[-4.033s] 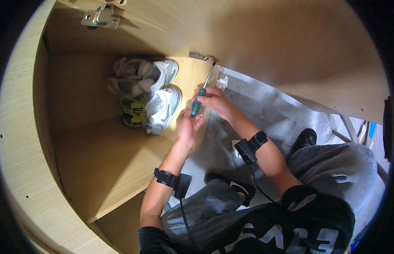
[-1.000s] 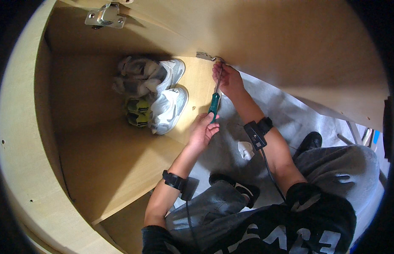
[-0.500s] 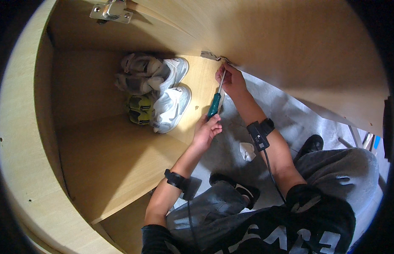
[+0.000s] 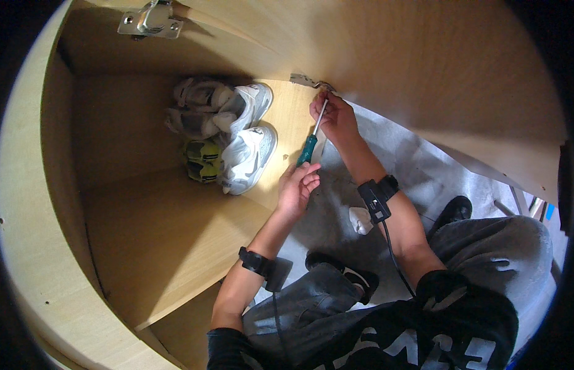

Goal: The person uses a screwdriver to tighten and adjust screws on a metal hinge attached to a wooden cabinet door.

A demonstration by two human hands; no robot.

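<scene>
My left hand (image 4: 294,192) is closed on the butt end of a screwdriver (image 4: 307,151) with a dark green handle and a bright metal shaft. The shaft slants up across the fingers of my right hand (image 4: 338,122). Those fingers are curled together just below a metal hinge (image 4: 323,85) at the lower edge of the wooden door (image 4: 435,74); whatever they pinch is hidden. The hinge's plate sits on the cabinet side, beside the door edge. The screwdriver's tip lies by my right fingertips, a little short of the hinge.
White and grey sneakers (image 4: 249,157), paler shoes (image 4: 203,102) and yellow-black shoes (image 4: 202,161) stand inside the cabinet (image 4: 176,246). Another hinge (image 4: 151,21) is at the upper left. A crumpled white piece (image 4: 361,220) lies on the grey floor near my right forearm.
The screwdriver has drawn back slightly from the hinge, its handle shifting up and left with my left hand. My right hand has moved a little, and its fingers remain curled.
</scene>
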